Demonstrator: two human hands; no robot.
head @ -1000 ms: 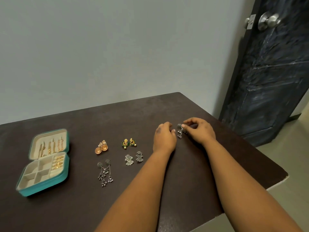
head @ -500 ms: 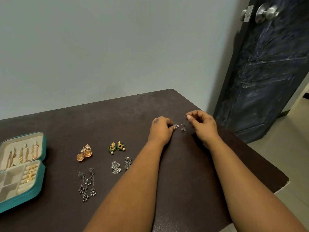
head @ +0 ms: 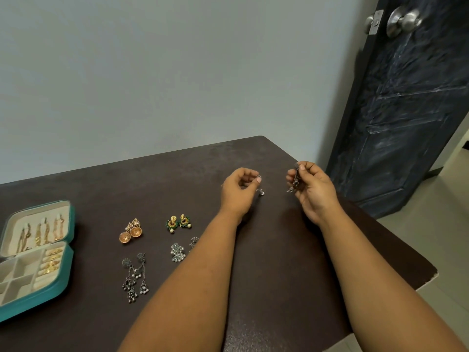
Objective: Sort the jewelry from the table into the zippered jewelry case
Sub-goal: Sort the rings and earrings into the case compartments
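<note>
My left hand (head: 238, 193) pinches a small silver earring (head: 260, 190) that dangles above the dark table. A matching silver earring (head: 294, 181) hangs from the pinch of my right hand (head: 312, 189), held a little apart from the other. At the far left, the teal zippered jewelry case (head: 63, 269) lies open, with gold chains in its lid and gold rings in its roll slots. Between case and hands lie gold dome earrings (head: 130, 231), green-and-gold earrings (head: 178, 223), long silver dangle earrings (head: 134, 279) and silver fan earrings (head: 177, 252), partly hidden by my left forearm.
The dark brown table (head: 279, 262) ends in an edge at the right, with a chipped corner (head: 432, 274). A dark door (head: 411, 97) with a metal knob stands ajar beyond that edge. A plain grey wall runs behind the table.
Both hands have lifted off the table and drawn apart, each carrying one silver earring of the pair. The view has shifted, so the case sits further left.
</note>
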